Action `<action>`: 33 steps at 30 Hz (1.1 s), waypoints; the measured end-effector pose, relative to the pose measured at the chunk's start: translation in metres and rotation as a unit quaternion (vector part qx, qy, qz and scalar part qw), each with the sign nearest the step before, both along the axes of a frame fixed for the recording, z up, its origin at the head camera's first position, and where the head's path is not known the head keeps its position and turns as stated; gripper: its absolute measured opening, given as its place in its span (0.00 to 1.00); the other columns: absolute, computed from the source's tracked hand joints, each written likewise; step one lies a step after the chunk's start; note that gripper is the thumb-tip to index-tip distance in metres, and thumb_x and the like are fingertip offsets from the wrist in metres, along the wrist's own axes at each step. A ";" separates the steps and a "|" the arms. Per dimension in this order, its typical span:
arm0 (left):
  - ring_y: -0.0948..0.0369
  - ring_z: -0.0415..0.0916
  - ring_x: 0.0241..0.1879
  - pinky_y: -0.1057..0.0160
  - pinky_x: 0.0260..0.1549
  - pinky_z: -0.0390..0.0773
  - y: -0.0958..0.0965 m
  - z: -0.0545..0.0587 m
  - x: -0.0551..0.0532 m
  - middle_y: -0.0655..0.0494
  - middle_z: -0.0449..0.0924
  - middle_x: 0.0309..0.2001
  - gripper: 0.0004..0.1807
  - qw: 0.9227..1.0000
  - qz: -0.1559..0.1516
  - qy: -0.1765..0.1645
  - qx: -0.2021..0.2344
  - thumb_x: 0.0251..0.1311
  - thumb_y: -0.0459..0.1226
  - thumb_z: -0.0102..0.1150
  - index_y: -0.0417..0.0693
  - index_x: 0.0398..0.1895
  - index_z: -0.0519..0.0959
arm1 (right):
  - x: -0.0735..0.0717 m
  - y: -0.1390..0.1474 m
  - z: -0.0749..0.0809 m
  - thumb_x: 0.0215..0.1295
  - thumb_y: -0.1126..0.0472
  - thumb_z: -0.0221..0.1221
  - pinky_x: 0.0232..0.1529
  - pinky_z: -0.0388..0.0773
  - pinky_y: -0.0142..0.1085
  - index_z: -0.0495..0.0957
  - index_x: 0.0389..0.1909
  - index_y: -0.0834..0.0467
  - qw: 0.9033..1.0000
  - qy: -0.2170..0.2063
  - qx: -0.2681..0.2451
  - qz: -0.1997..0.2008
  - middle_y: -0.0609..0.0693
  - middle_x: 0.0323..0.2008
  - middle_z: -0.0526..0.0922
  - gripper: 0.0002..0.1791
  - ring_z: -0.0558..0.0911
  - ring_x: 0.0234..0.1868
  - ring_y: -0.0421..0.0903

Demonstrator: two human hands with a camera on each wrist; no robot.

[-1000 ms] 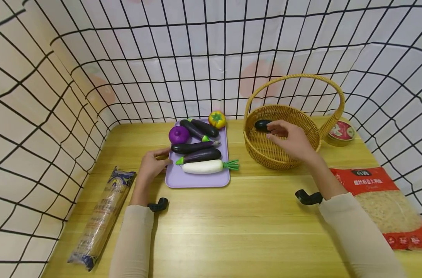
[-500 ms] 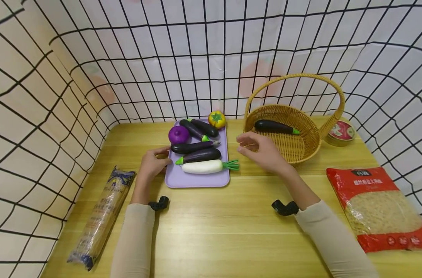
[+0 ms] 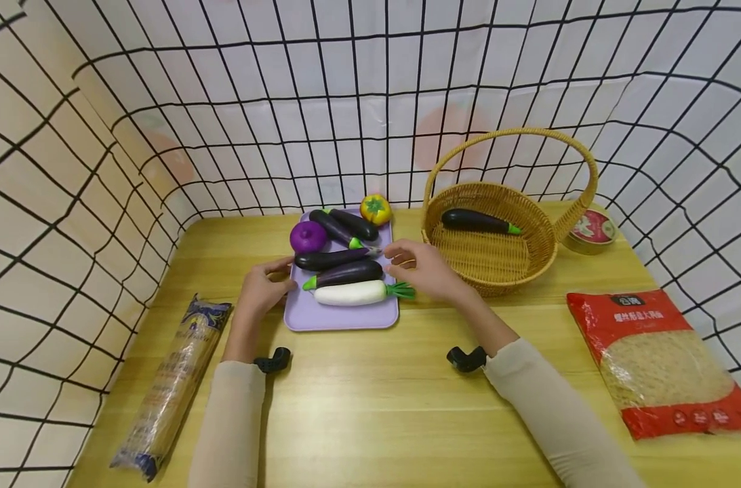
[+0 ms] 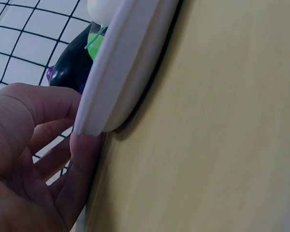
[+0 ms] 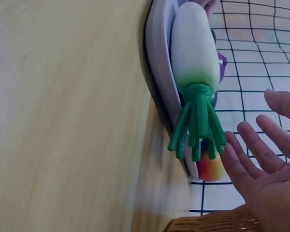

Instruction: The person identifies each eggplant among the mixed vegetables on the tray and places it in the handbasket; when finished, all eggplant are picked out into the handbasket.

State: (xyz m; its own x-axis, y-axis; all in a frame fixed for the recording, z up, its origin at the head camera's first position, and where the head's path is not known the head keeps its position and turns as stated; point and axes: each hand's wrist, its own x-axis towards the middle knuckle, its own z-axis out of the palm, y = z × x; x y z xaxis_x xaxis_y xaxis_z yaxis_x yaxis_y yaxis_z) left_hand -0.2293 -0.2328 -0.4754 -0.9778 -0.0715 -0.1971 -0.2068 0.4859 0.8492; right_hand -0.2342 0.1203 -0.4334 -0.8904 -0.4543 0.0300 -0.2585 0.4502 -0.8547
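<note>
A lilac tray [image 3: 339, 318] holds several dark eggplants, among them a long eggplant [image 3: 330, 259] and one with a green cap [image 3: 350, 273], plus a white radish [image 3: 352, 293] with green leaves and a purple onion [image 3: 308, 237]. My left hand [image 3: 266, 288] pinches the tray's left rim, thumb and fingers on either side of it in the left wrist view. My right hand [image 3: 428, 271] hovers at the tray's right edge, fingers spread and holding nothing. Its fingertips reach the long eggplant's stem end, just above the radish leaves [image 5: 198, 125].
A wicker basket [image 3: 498, 288] with a tall handle stands right of the tray, one eggplant [image 3: 476, 221] inside. A yellow-red pepper [image 3: 375, 209] sits at the tray's back corner. Around are a noodle pack [image 3: 175, 379], a red pasta bag [image 3: 663, 366] and a round tin [image 3: 592, 231]. Wire mesh borders the table.
My right hand has moved left from over the basket to the tray's right edge, leaving the eggplant in the basket uncovered. The left hand has stayed at the tray's rim.
</note>
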 end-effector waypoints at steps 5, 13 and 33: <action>0.44 0.81 0.57 0.62 0.34 0.90 -0.002 0.000 0.001 0.44 0.77 0.67 0.34 1.000 -0.004 0.003 -0.010 0.60 0.32 0.68 0.58 0.72 0.75 | -0.003 -0.008 -0.005 0.74 0.51 0.62 0.64 0.81 0.48 0.76 0.64 0.59 1.000 -0.010 0.007 0.005 0.56 0.61 0.82 0.24 0.83 0.58 0.52; 0.45 0.82 0.55 0.63 0.33 0.89 -0.002 0.001 0.002 0.45 0.77 0.67 0.33 1.000 -0.006 0.005 -0.022 0.61 0.33 0.69 0.57 0.71 0.76 | -0.010 -0.019 -0.012 0.73 0.51 0.64 0.63 0.82 0.47 0.78 0.65 0.56 1.000 -0.018 0.017 -0.002 0.54 0.62 0.81 0.24 0.83 0.59 0.53; 0.46 0.81 0.54 0.63 0.35 0.89 -0.003 0.004 0.003 0.45 0.75 0.68 0.32 1.000 -0.009 -0.011 -0.004 0.64 0.35 0.67 0.58 0.73 0.73 | -0.025 -0.039 -0.018 0.72 0.53 0.64 0.63 0.80 0.48 0.78 0.64 0.57 0.993 0.017 0.114 0.033 0.57 0.63 0.81 0.24 0.81 0.59 0.55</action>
